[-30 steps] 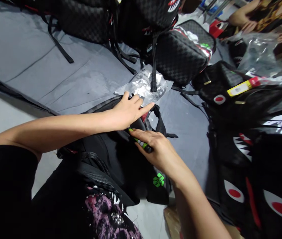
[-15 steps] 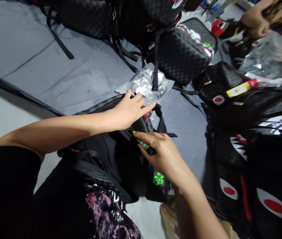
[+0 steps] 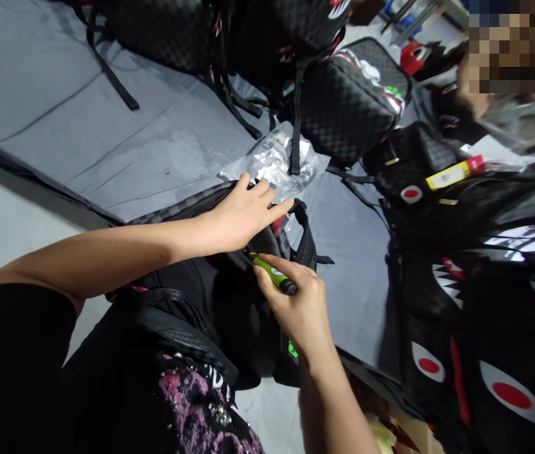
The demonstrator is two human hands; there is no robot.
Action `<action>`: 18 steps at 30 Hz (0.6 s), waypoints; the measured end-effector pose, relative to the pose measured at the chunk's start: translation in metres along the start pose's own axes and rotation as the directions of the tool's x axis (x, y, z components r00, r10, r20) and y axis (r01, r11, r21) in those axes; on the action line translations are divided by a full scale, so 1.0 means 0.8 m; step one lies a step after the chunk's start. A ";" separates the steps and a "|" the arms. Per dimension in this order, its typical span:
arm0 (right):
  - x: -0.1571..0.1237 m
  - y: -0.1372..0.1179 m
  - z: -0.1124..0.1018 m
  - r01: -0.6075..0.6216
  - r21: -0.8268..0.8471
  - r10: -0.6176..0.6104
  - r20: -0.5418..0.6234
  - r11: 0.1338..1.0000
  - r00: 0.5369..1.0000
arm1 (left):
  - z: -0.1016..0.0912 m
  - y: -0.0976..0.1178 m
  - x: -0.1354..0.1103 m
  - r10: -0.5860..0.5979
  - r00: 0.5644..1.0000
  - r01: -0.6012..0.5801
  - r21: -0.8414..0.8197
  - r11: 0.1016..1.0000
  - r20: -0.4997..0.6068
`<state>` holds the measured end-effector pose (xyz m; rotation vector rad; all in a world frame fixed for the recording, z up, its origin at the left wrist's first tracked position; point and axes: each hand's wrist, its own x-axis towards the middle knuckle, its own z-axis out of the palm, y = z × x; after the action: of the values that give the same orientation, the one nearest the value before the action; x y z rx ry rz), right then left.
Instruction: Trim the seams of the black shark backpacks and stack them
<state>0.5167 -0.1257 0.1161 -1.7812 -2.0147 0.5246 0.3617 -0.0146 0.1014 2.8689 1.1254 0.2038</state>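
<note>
Resting at the edge of the gray tabletop point(image 3: 154, 139), a black backpack point(image 3: 229, 315) sits beneath the left hand point(image 3: 242, 217), splayed across it, while the right hand point(image 3: 301, 299) grasps a green-and-black tool point(image 3: 273, 273) pointed at the backpack.

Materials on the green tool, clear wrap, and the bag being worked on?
Tool: probably hard plastic, green with a black end; smooth, moulded look.
Clear wrap: thin plastic film, glossy; see-through, crinkled, bright glints.
Bag: matte black inside, likely synthetic fabric; soft folds, little shine.
</note>
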 end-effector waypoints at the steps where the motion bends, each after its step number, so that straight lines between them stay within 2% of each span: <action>1: -0.003 -0.001 0.004 -0.001 0.011 0.002 -0.038 1.000 0.999 | 0.000 0.000 0.000 0.000 1.000 0.000 0.000 1.000 0.000; 5: -0.010 -0.005 0.011 0.003 -0.024 -0.006 -0.119 1.000 0.993 | -0.001 0.000 -0.001 0.005 1.000 -0.005 0.005 1.000 -0.007; 18: -0.009 -0.015 0.021 -0.026 -0.017 0.023 -0.197 1.000 0.980 | 0.002 0.000 0.000 0.010 0.999 -0.009 0.030 0.999 -0.031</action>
<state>0.4985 -0.1348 0.1082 -1.7951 -1.8711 0.3225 0.3618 -0.0145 0.0995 2.9080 1.1292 0.2341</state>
